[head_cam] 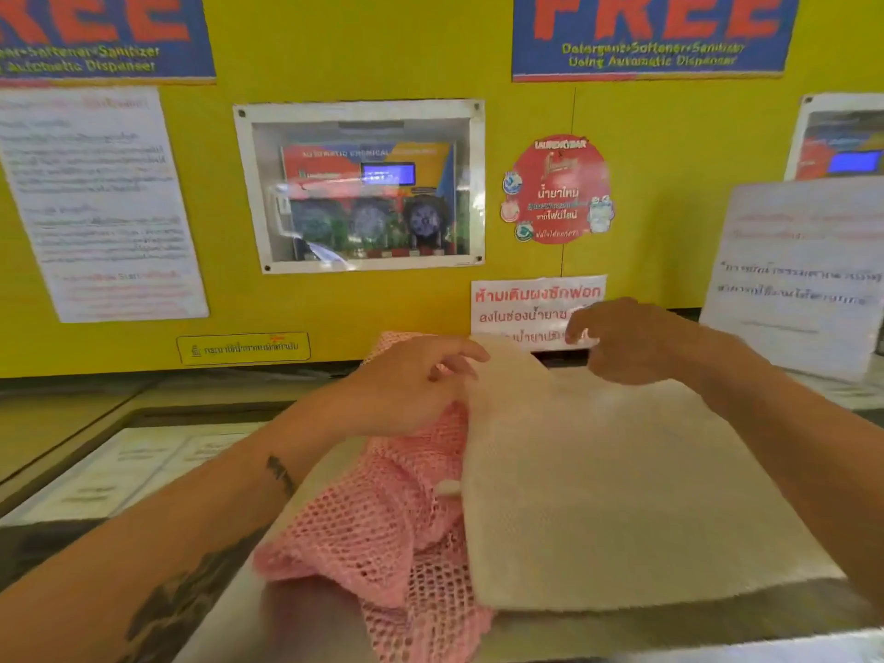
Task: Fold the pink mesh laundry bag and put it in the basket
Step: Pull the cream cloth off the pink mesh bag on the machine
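Observation:
The pink mesh laundry bag lies crumpled on a metal top, running from the wall toward the near edge. A cream fine-mesh cloth is spread flat over its right part. My left hand rests on the pink mesh and pinches the cream cloth's far left corner, which is slightly raised. My right hand hovers over the cloth's far edge with loosely curled fingers and holds nothing. No basket is in view.
A yellow wall with posters and a windowed dispenser box stands right behind the metal top. A propped white notice sits at the far right. Lower machine tops with printed sheets lie to the left.

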